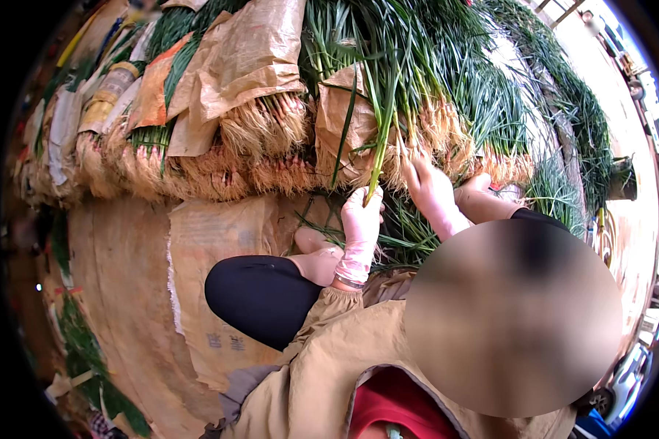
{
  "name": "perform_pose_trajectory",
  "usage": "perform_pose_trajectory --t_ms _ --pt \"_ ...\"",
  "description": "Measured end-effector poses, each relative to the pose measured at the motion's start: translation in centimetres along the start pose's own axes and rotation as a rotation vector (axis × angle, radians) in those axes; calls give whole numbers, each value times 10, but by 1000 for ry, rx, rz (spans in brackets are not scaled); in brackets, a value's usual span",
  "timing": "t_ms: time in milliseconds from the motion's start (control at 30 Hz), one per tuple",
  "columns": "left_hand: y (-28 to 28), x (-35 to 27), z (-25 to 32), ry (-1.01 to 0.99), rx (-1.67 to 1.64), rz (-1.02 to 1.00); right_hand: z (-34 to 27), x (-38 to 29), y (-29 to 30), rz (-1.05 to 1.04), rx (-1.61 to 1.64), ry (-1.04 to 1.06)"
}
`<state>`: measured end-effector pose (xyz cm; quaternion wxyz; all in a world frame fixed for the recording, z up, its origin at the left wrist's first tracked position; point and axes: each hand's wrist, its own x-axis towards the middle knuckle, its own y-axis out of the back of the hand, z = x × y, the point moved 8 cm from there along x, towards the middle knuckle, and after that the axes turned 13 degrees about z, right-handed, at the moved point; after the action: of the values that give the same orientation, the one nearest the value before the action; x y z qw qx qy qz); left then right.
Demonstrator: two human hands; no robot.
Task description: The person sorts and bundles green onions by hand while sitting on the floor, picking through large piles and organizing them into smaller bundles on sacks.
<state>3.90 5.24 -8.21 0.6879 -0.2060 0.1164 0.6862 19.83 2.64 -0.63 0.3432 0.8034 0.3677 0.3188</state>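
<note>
My left hand (361,214), in a thin pale pink glove, grips the lower end of a green garlic stalk (383,131). Its long flat leaves rise away from me over the pile. To the right, my right hand (429,189), gloved alike, reaches to the pale roots of a loose bunch of green garlic (442,118). Its fingertips are among the roots, and whether they pinch any is hard to see. Loose green leaves (409,233) lie below and between the hands.
Bundles of rooted green garlic are stacked along the far side, some wrapped in brown woven sacking (258,49). A flattened woven sack (219,230) covers the floor at left. My bent knee (258,296) is beside it. More greens (571,110) lie at right, and a blurred patch hides the lower right.
</note>
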Motion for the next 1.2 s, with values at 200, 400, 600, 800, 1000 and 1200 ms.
perform_pose_trajectory --t_ms 200,400,600,800,1000,1200 --pt "1 2 6 -209 22 54 -15 63 -7 48 27 -123" --pt "0 2 0 -235 111 38 -36 47 24 400 37 443" --pt "8 7 -2 -285 203 65 -18 60 -15 -264 -59 258" --pt "-4 -1 15 -437 534 -19 -30 59 -23 -306 -261 555" --pt "-8 -4 13 -356 395 -80 46 115 22 187 -413 136" --pt "-4 -4 48 105 -488 -187 81 -24 -38 -679 -494 107"
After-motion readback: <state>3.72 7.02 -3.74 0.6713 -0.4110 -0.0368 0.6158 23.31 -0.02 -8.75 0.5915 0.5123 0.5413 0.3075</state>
